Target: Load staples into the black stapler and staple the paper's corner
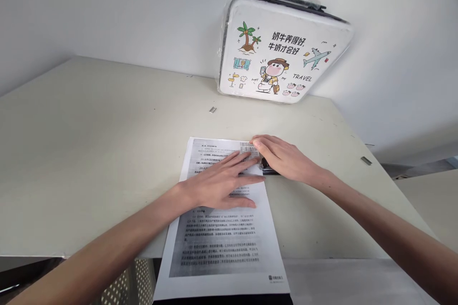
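A printed sheet of paper (222,248), possibly the top of a stack, lies on the table and hangs past its front edge. My left hand (225,178) rests flat across its upper half, palm down with the fingers spread, covering several printed lines. At the sheet's upper right edge, my right hand (286,156) is closed over a black stapler (271,171). Only the stapler's dark base and a bit of its metal front show, as my fingers hide the rest. Its front end meets the paper beside the printed barcodes.
A white cartoon-printed case (282,52) in plastic wrap leans against the wall behind the pale table (89,152). One short strip of staples (213,110) lies in front of it; another small metal strip (365,160) is near the right edge. A perforated chair (134,283) shows below.
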{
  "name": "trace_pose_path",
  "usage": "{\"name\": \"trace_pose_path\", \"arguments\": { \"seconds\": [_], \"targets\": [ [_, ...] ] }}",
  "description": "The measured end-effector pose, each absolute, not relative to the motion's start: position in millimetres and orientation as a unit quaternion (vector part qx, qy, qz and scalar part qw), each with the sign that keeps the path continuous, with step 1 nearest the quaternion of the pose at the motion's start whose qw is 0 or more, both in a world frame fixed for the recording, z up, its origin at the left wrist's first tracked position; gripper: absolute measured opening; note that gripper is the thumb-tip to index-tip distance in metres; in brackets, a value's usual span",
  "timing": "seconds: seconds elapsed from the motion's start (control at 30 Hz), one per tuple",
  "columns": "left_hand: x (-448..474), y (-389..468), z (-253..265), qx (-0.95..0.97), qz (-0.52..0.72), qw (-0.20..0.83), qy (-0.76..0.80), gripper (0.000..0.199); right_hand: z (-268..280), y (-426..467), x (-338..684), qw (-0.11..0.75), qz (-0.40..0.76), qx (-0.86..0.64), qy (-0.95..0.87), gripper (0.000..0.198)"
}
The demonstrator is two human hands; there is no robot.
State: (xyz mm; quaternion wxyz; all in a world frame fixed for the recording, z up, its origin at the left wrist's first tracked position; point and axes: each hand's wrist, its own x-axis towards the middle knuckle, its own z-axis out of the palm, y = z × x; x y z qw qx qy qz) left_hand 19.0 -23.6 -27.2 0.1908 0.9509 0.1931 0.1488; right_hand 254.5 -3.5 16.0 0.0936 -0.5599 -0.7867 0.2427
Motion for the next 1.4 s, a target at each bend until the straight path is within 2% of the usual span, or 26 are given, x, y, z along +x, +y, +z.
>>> {"name": "trace_pose_path", "arguments": {
  "seconds": [0.53, 0.87, 1.07, 1.2, 1.33, 1.4],
  "targets": [
    [18.7, -24.2, -25.8, 0.946, 0.176, 0.186, 0.2, 0.059, 10.5, -4.2, 243.5, 0.037, 0.117, -0.562, -0.818, 0.044],
    [17.5, -24.3, -26.8, 0.936, 0.181, 0.207, 0.219, 0.061, -13.2, -4.6, 234.6, 0.041, -0.041, -0.553, -0.831, 0.048],
    [17.6, -24.3, -24.9, 0.933, 0.191, 0.207, 0.223, 0.059, -21.1, -5.6, 227.6, 0.053, -0.073, -0.542, -0.835, 0.046],
    [17.1, -24.8, -23.8, 0.941, 0.174, 0.193, 0.219, 0.058, -12.2, -4.9, 231.7, 0.094, -0.028, -0.546, -0.832, 0.043],
    [15.6, -25.4, -25.4, 0.944, 0.17, 0.183, 0.216, 0.058, -0.9, -10.8, 249.1, 0.201, 0.077, -0.546, -0.809, 0.04],
    [14.7, -25.7, -25.5, 0.944, 0.168, 0.185, 0.215, 0.059, -3.3, -18.8, 262.9, 0.252, 0.091, -0.526, -0.807, 0.04]
  ]
}}
